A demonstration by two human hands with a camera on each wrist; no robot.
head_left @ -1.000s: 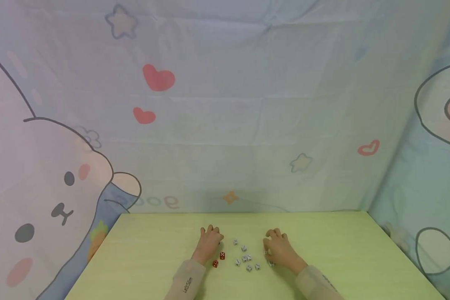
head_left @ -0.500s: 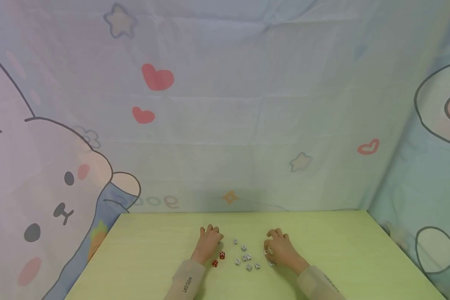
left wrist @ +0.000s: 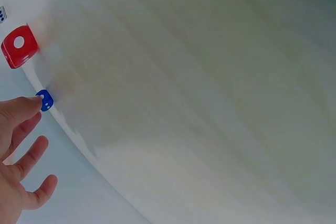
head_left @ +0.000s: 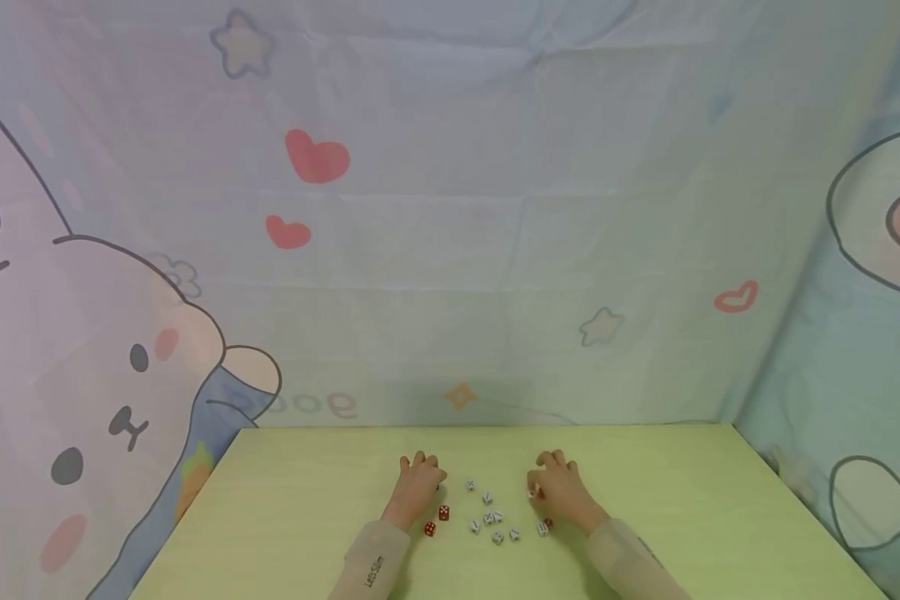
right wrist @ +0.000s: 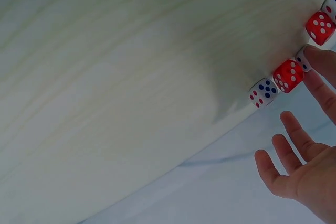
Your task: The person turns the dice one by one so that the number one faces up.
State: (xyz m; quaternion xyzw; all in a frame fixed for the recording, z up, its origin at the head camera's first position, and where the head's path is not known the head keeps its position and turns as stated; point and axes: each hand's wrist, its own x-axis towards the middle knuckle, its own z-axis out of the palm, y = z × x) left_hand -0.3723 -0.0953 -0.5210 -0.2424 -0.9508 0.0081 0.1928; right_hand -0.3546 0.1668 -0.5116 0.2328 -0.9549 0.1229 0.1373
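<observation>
Thumb and forefinger of my left hand (head_left: pixel 414 490) pinch a small blue die (left wrist: pixel 46 100) on the table; its other fingers are spread. A larger red die (left wrist: pixel 20 46) lies near that thumb. My right hand (head_left: pixel 561 492) pinches a white die (right wrist: pixel 302 60) between thumb and forefinger, its other fingers loosely bent. Beside that die are a red die (right wrist: pixel 288 76) and, past it, a white die (right wrist: pixel 263 92) with blue and red pips, in a short row. Another red die (right wrist: pixel 320 28) lies on the thumb's other side.
Several white dice (head_left: pixel 497 537) are scattered on the pale yellow-green table (head_left: pixel 315 500) between the hands. Two red dice (head_left: pixel 444 512) lie beside the left wrist. A printed cloth (head_left: pixel 420 317) hangs behind the table's far edge.
My right hand has shifted slightly toward the far edge, exposing a red die next to the white one near its wrist. The left hand stays in nearly the same place.
</observation>
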